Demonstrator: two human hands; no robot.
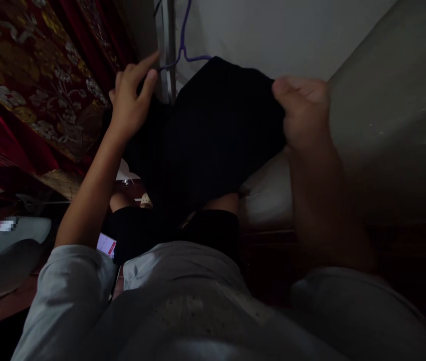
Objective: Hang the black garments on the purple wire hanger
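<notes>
A black garment [205, 135] hangs on a purple hanger [185, 47] in front of me, its hook going up out of the top of the view. My left hand [132, 98] is at the garment's left shoulder, fingers loosely curled, with the index finger stretched up toward the hanger's wire. My right hand [303, 113] is closed on the garment's right edge, thumb on top of the cloth. Both my forearms reach up out of light grey sleeves.
Red cloth with gold and silver embroidery [28, 75] hangs at the left. A white wall [273, 30] is behind, and a pale bolster or mattress [386, 100] lies at the right. Below are my knees in dark shorts, and a phone with a lit screen [107, 244].
</notes>
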